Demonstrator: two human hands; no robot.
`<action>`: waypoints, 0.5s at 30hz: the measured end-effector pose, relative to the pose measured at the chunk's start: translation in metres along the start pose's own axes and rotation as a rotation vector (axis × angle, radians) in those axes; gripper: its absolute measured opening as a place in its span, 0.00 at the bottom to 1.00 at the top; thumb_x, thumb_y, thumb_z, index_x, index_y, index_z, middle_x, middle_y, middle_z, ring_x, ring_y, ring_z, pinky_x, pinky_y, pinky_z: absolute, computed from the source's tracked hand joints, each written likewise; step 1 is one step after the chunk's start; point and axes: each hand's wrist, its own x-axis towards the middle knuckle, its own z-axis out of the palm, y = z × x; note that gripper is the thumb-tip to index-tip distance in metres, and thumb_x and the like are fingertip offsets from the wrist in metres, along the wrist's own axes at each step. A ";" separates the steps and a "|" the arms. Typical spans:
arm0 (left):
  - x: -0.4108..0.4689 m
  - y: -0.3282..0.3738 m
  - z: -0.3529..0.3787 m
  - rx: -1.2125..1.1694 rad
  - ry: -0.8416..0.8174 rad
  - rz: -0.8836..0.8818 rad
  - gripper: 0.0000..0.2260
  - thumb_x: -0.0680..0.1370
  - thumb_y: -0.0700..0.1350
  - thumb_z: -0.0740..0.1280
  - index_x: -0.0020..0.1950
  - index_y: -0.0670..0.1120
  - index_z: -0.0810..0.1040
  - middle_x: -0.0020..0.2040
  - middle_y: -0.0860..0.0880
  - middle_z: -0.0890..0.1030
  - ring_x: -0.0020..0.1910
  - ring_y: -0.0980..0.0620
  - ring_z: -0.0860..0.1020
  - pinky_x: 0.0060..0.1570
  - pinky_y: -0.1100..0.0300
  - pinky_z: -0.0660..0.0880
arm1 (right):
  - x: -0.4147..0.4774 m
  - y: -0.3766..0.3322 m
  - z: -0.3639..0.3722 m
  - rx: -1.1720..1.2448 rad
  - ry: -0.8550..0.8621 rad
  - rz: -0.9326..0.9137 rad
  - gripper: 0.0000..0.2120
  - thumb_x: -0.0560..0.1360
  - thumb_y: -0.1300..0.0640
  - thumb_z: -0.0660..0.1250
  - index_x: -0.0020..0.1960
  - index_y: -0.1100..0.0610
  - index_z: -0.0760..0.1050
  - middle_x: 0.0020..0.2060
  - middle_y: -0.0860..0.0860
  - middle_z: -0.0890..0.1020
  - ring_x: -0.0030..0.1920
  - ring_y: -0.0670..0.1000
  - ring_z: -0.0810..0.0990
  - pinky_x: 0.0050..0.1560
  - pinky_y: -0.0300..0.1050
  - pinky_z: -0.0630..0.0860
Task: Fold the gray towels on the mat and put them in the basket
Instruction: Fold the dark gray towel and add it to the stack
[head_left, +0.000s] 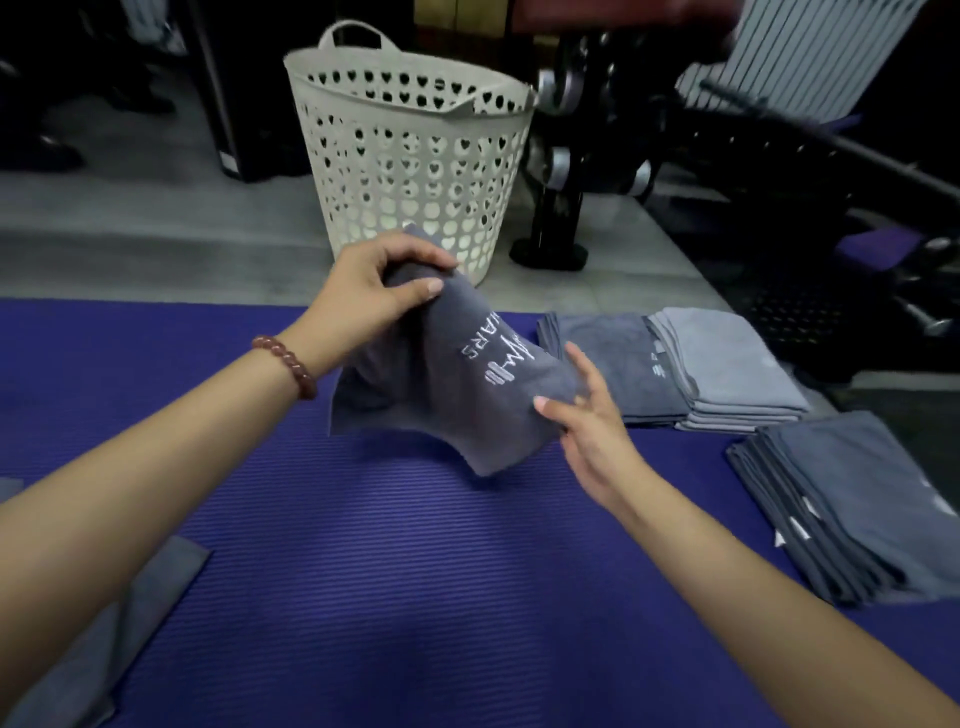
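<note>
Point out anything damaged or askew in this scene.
The white basket looks damaged: its rim is split or buckled on the right side, with a flap dipping inward where the rest runs smooth.

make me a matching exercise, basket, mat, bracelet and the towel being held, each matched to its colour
Things:
1. basket
2. mat
3. bracelet
4. held towel

Colours:
a. purple
b. gray
c. cream white
d. reddish brown

Pairs: 1-c, 2-a, 3-d, 4-b
</note>
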 end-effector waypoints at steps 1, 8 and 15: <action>-0.002 -0.003 -0.003 0.010 0.016 -0.004 0.11 0.69 0.39 0.69 0.51 0.47 0.78 0.50 0.54 0.80 0.52 0.62 0.77 0.60 0.65 0.69 | 0.002 -0.008 -0.004 -0.051 -0.008 -0.039 0.31 0.71 0.73 0.66 0.67 0.47 0.69 0.61 0.54 0.78 0.58 0.49 0.78 0.55 0.39 0.75; -0.029 0.003 -0.016 0.046 -0.091 -0.177 0.24 0.69 0.31 0.73 0.63 0.47 0.74 0.60 0.51 0.77 0.60 0.56 0.74 0.62 0.64 0.71 | -0.017 -0.054 -0.022 -0.173 -0.101 -0.023 0.23 0.72 0.69 0.67 0.59 0.46 0.76 0.60 0.49 0.80 0.60 0.49 0.77 0.57 0.40 0.74; -0.033 -0.018 0.005 -0.004 -0.200 -0.444 0.25 0.71 0.28 0.68 0.67 0.42 0.73 0.61 0.46 0.77 0.59 0.53 0.75 0.55 0.65 0.73 | -0.018 -0.042 -0.033 -0.409 0.059 0.147 0.20 0.76 0.61 0.65 0.66 0.47 0.73 0.59 0.42 0.75 0.61 0.45 0.70 0.53 0.40 0.67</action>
